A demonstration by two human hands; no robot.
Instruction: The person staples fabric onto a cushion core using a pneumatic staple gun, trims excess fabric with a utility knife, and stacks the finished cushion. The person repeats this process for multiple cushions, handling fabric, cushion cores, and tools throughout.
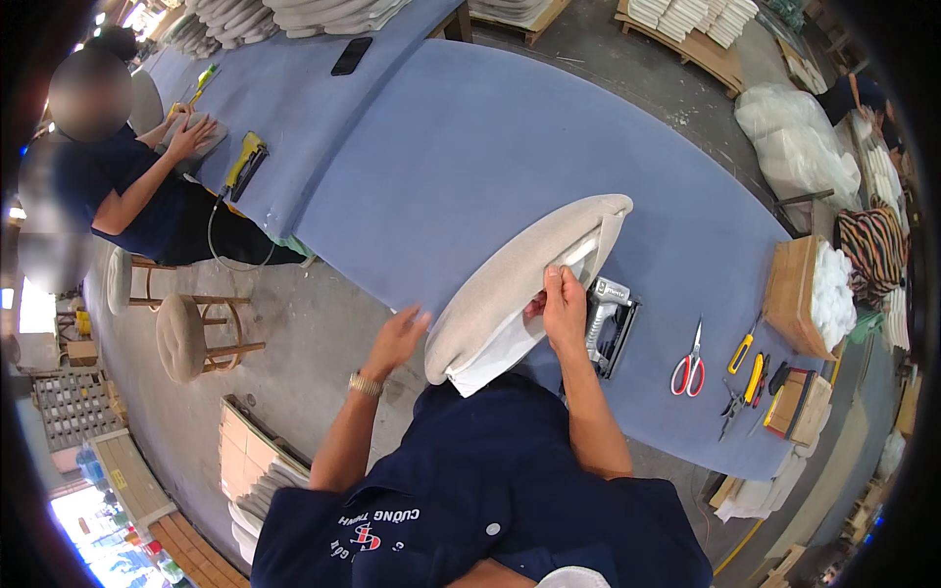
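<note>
A beige upholstered seat cushion (524, 274) stands tilted on the near edge of the table, its white underside toward me. My right hand (564, 309) is closed on the cushion at that underside, thumb on top and fingers curled in. A loose white cloth flap (490, 363) hangs at its lower end. My left hand (397, 341), slightly blurred, is beside the cushion's left end with fingers stretched out and holds nothing. Just right of my right hand lies a silver staple gun (610, 323), partly behind my wrist.
Red-handled scissors (689, 367), a yellow cutter (742, 351), pliers (730, 407) and a cardboard box (799, 294) of white stuffing are on the blue table (441, 147) at right. A co-worker (137, 167) handles a cushion at left, near a yellow staple gun (245, 162). Stools (181, 338) stand below.
</note>
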